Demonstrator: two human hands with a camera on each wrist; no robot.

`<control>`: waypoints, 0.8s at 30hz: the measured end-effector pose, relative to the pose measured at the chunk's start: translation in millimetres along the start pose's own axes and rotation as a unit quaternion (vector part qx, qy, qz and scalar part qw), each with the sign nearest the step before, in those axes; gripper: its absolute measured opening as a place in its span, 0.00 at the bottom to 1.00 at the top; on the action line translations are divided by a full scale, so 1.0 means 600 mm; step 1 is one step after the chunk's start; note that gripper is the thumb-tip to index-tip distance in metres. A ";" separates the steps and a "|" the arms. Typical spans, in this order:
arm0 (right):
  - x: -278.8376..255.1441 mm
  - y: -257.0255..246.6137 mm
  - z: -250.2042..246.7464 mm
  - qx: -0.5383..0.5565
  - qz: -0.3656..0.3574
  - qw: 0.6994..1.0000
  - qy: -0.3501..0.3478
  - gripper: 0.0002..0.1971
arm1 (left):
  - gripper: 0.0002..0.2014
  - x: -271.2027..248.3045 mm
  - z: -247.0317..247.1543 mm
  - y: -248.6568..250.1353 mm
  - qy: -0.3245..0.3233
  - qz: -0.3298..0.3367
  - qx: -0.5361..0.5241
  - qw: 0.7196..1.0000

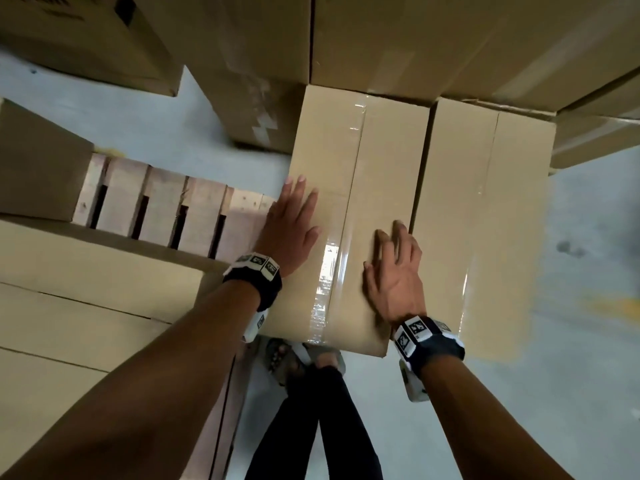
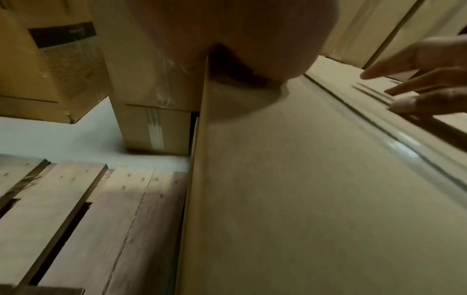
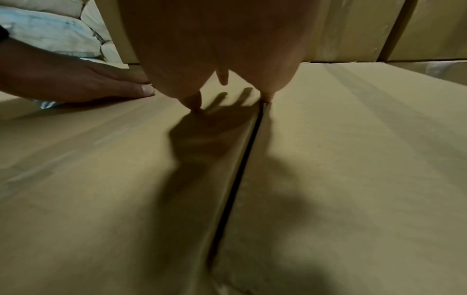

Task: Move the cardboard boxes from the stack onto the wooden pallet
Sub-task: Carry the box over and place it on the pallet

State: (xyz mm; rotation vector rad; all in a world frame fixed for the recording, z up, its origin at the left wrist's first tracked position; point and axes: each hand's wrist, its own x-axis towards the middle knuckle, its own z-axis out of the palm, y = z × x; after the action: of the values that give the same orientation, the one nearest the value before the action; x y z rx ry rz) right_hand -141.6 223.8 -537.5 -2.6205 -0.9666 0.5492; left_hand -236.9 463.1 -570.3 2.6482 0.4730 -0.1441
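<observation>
A taped cardboard box lies in the middle of the head view, beside a second box on its right. My left hand rests flat on the box's left top edge, fingers straight. My right hand sits on the top near the right edge, fingers spread, fingertips at the gap between the two boxes. The wooden pallet lies to the left, its slats right beside the box. In the right wrist view the left hand lies flat on the box top.
Tall stacked boxes stand behind the two boxes. Boxes sit on the near part of the pallet and another box at its far left. Grey floor spreads to the right. My legs and sandalled feet are below.
</observation>
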 end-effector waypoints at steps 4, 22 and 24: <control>-0.002 -0.002 -0.002 0.042 0.005 0.999 0.027 0.32 | 0.34 -0.005 0.007 -0.015 0.016 0.023 0.002 1.000; 0.053 0.008 0.020 0.029 -0.043 0.998 0.021 0.37 | 0.32 -0.021 0.021 -0.051 0.030 0.019 -0.138 0.990; 0.046 0.009 0.016 0.042 -0.052 0.998 0.022 0.37 | 0.30 -0.028 0.015 -0.046 0.032 0.017 -0.144 0.989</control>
State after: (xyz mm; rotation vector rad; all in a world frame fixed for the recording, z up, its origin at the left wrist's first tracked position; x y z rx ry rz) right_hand -123.5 239.6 -555.2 -2.4814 -1.0364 0.4942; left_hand -262.7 477.3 -586.5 2.3800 0.4343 0.0198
